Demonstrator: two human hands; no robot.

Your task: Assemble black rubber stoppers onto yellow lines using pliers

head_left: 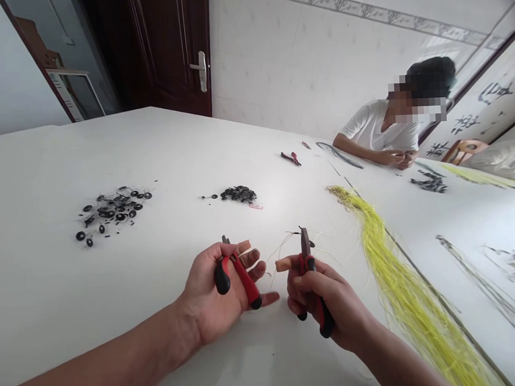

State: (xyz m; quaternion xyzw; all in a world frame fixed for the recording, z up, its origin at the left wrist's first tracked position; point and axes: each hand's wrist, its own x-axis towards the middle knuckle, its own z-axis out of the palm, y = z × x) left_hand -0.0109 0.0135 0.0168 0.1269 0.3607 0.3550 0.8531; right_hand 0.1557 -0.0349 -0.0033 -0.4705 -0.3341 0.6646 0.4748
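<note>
My left hand (221, 288) is turned palm up, with red-and-black pliers (246, 281) lying across it, held between thumb and fingers. In my right hand (330, 286) is a second pair of pliers (306, 250), also red and black, its jaws pointing away from me. Thin pale strands (281, 246) and a small dark piece (312, 244) show by those jaws; whether the jaws clamp them I cannot tell. Finger covers sit on a fingertip of each hand. The two hands are apart, just above the white table.
Black discs with wires (113, 208) lie scattered at left, and a smaller black pile (239, 194) lies ahead. A yellow strand bundle (384, 256) runs along the right. Farther off are more pliers (290, 158) and a seated person (378, 122) leaning on the white table (174, 151).
</note>
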